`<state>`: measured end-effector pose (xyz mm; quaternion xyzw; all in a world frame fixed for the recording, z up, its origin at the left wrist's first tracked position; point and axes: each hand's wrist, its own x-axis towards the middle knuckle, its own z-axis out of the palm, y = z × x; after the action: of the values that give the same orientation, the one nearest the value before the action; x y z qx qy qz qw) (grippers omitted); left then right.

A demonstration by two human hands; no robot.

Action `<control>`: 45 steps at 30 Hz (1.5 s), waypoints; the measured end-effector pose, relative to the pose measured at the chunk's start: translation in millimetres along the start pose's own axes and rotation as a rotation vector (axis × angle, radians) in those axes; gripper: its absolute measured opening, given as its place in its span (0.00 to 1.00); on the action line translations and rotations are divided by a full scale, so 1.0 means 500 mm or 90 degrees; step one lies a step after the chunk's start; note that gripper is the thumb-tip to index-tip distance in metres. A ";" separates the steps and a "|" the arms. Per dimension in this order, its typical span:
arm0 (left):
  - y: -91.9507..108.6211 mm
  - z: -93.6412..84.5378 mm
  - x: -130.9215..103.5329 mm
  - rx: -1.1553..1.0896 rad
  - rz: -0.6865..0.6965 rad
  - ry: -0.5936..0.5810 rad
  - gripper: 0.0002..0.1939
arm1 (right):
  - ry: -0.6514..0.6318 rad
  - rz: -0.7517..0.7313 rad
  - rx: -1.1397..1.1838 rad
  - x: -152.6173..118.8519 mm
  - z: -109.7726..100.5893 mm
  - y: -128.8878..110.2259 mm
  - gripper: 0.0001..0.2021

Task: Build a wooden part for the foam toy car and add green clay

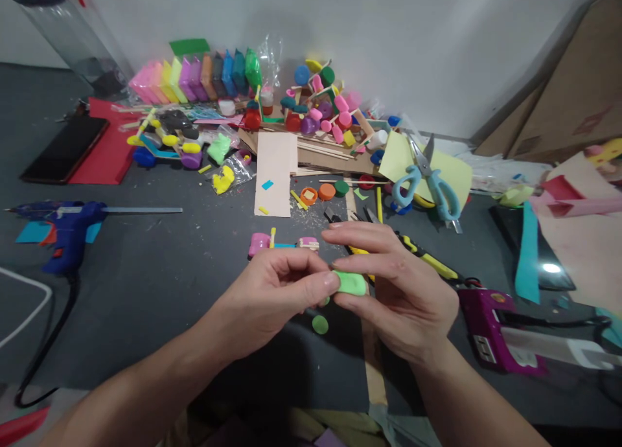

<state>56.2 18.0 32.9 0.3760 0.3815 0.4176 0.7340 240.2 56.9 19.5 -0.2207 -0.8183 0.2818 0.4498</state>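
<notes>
A small light green piece of modelling clay (pixel 352 284) is held up between both hands over the dark table. My left hand (pixel 275 295) is closed, its thumb and bent forefinger pinching the clay's left end. From the other side, my right hand (pixel 411 295) grips it between thumb and fingers, with the forefinger raised a little. Below them a thin green disc (pixel 320 324) lies on the table; another green bit is partly hidden by my left fingers. Just beyond my left hand sits a small model car (pixel 260 244) with pink clay parts, partly covered.
A blue glue gun (pixel 72 230) lies at left, near a phone (pixel 65 149). Coloured clay packs (pixel 194 78) line the wall beside piled clay models (pixel 321 103). Blue-handled scissors (pixel 427 178) rest on yellow paper. At right are a purple device (pixel 490 330) and a cutter (pixel 432 259).
</notes>
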 end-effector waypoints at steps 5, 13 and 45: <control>0.001 0.001 0.000 0.005 -0.005 0.007 0.12 | -0.002 -0.003 0.013 0.000 -0.002 0.001 0.13; -0.018 -0.003 0.002 -0.007 0.005 -0.006 0.09 | -0.029 -0.036 -0.002 0.005 -0.001 0.001 0.13; -0.010 -0.004 0.005 -0.015 -0.022 -0.021 0.09 | -0.036 -0.008 0.036 0.002 -0.005 0.002 0.12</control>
<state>57.0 18.9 26.9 0.3672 0.3711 0.4031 0.7516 241.9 58.7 20.5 -0.1947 -0.8235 0.3082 0.4347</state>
